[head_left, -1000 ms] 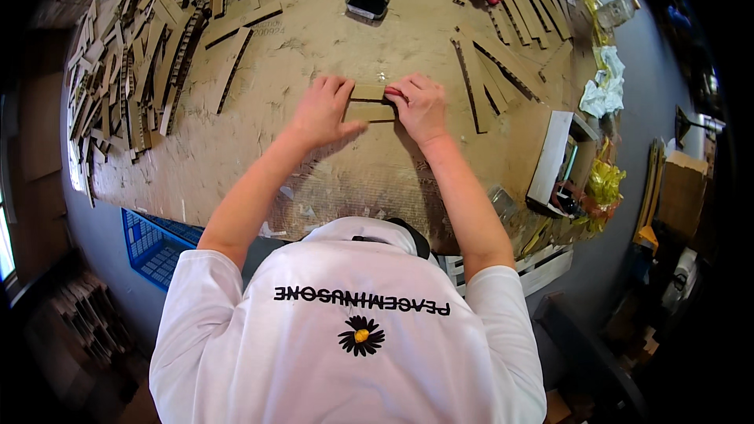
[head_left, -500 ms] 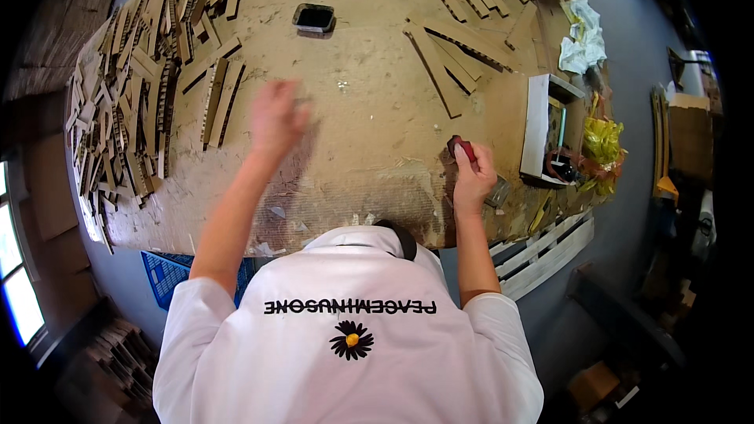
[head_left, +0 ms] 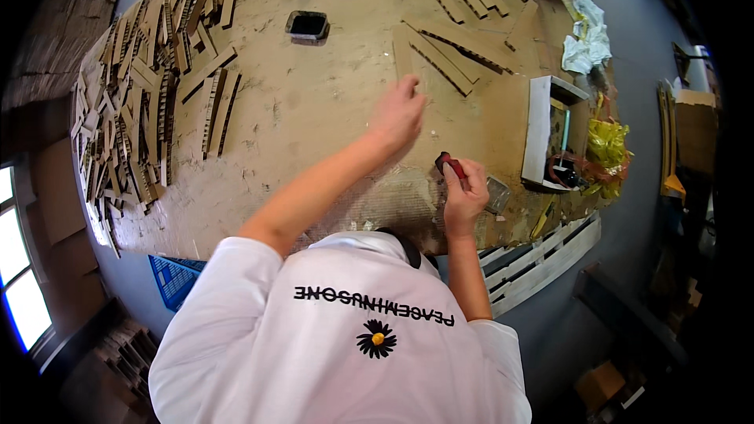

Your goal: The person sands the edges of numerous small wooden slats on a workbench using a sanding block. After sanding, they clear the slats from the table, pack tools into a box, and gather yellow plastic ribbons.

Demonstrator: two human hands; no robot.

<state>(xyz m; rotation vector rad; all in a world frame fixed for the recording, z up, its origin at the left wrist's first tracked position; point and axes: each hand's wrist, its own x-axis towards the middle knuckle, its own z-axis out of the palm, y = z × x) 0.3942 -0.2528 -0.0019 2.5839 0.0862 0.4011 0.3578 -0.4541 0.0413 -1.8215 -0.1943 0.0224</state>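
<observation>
A heap of cardboard strips is spread at nine o'clock on the worktable, with a small black tray at eleven o'clock. The left hand is stretched toward long slotted strips at twelve o'clock, fingers loosely spread, nothing gripped. These strips are judged light, stiff yet easily creased, best pinched mid-length at the edges. At three o'clock of centre, a red-handled tool is clenched in the right hand, fingers curled tight. A white box is seen beyond.
</observation>
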